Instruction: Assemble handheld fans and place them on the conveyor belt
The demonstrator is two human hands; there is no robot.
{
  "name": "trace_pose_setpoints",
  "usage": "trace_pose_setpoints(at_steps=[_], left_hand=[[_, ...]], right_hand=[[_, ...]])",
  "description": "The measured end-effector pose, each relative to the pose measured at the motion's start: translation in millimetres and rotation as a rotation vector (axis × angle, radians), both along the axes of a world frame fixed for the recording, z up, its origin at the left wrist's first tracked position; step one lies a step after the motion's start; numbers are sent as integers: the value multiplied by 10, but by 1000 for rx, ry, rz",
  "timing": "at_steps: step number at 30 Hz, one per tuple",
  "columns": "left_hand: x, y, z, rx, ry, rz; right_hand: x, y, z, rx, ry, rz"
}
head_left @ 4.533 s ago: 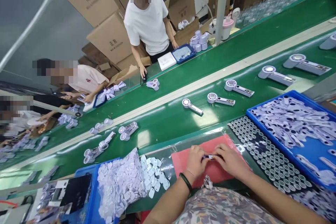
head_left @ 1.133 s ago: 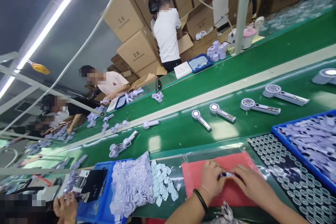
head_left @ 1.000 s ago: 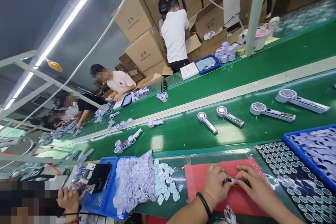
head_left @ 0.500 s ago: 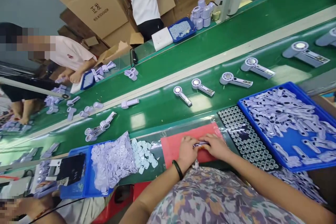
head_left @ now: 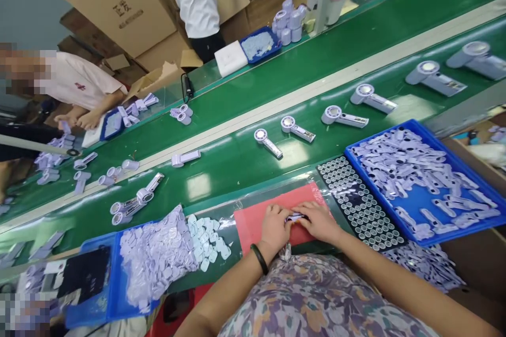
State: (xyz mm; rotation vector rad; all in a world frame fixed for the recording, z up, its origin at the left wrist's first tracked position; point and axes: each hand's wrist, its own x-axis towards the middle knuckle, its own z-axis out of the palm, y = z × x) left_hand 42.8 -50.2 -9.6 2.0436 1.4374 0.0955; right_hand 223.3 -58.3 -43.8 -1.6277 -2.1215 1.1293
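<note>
Over the middle of a red mat point(head_left: 249, 229), left hand point(head_left: 274, 230) and right hand point(head_left: 318, 222) almost touching, both in a narrow pinch on a small lilac handle part point(head_left: 295, 216) with a dark strip, that part between the fingertips and close over the mat. A black bracelet point(head_left: 259, 259) around the left wrist. Just right of the mat, a black tray of clear round rings point(head_left: 359, 202); past it, a blue tray point(head_left: 375, 192) heaped with lilac handle shells point(head_left: 411, 168). Just left of the mat, loose lilac oval covers point(head_left: 207, 242), and beyond them a blue crate point(head_left: 113, 295) piled with more. Past the mat's far edge, a green conveyor belt point(head_left: 221, 179) carrying a row of lilac handheld fans point(head_left: 294, 127), well apart from one another. Far to the left of the mat, beyond the belt, a co-worker's hands point(head_left: 89, 120) beside a small blue tray point(head_left: 101, 134).
</note>
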Motion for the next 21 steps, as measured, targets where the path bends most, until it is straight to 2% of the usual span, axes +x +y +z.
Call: trace_pose_setpoints(at_steps=[3, 5, 6, 9, 11, 12, 14, 16, 19, 21], left_hand=[[-120, 34, 22, 42, 31, -104], [-285, 206, 42, 86, 46, -188], [-383, 364, 58, 122, 54, -229], [-650, 1101, 136, 286, 122, -307], [-750, 1701, 196, 406, 198, -297], [-772, 1986, 220, 454, 236, -268], [-776, 2461, 230, 490, 304, -179], [-771, 2764, 162, 435, 346, -94], [-896, 2906, -44, 336, 322, -56], [-1157, 2869, -137, 358, 292, -38]], right_hand=[[68, 43, 87, -1, 93, -58], [244, 90, 150, 40, 123, -168], [380, 118, 176, 79, 117, -248], [926, 206, 217, 206, -16, -553], [1294, 277, 201, 251, -206, -726], [1446, 322, 176, 254, -315, -768], [1653, 437, 97, 239, -505, -754], [1745, 571, -9, 200, -638, -711], [1796, 741, -182, 122, -760, -712], [1869, 790, -306, 86, -803, -713]])
